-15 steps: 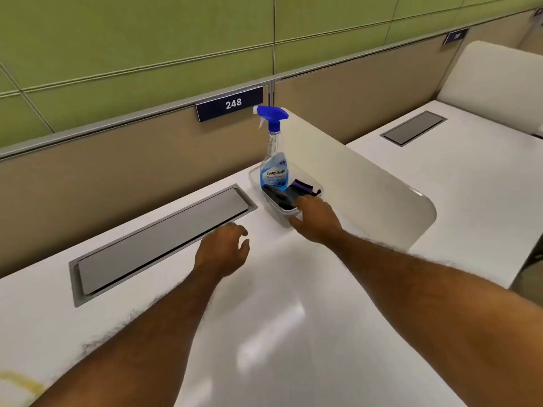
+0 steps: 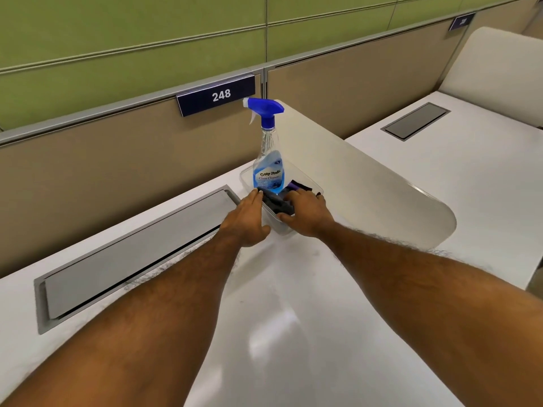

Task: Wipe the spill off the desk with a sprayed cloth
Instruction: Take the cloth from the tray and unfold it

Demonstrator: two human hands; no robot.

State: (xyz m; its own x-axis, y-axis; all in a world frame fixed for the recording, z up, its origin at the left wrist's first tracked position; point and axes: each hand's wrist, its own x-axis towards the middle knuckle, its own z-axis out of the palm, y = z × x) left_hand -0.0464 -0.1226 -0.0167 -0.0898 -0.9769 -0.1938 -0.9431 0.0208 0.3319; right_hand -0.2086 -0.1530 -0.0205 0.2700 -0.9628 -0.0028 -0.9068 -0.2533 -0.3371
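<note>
A clear plastic bin stands on the white desk near the back partition. In it are a spray bottle with blue liquid and a blue trigger head, standing upright, a dark grey cloth and a purple cloth. My left hand presses against the bin's left wall and front corner. My right hand grips the bin's near right side, thumb on the front wall and fingers over the rim above the dark cloth. No spill shows in this view.
A grey cable hatch is set into the desk left of the bin. A white curved divider rises right behind the bin. Beyond it lies a second desk with its own hatch. The partition carries a label reading 248.
My left hand has moved right from the hatch's edge onto the bin's left side. My right hand has closed further over the bin's near right rim. The view has shifted slightly left.
</note>
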